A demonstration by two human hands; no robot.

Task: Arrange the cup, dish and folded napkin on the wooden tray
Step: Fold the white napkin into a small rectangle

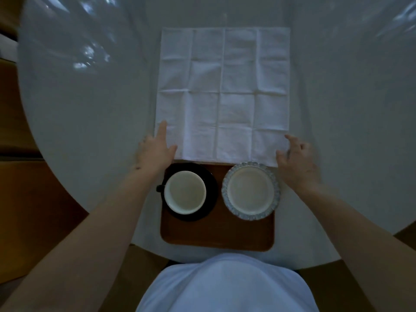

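Note:
A white napkin lies spread flat on the table, creased into squares, its near edge overlapping the far rim of the wooden tray. On the tray stand a white cup on a black saucer at the left and a ruffled pale dish at the right. My left hand rests with straight fingers on the napkin's near left corner. My right hand is at the near right corner, fingers bent at the cloth's edge; a grip is not clear.
The round white table has a glossy top with reflections at the far left and right. Wooden floor shows past its left edge. My torso in a pale shirt is close to the tray's near edge.

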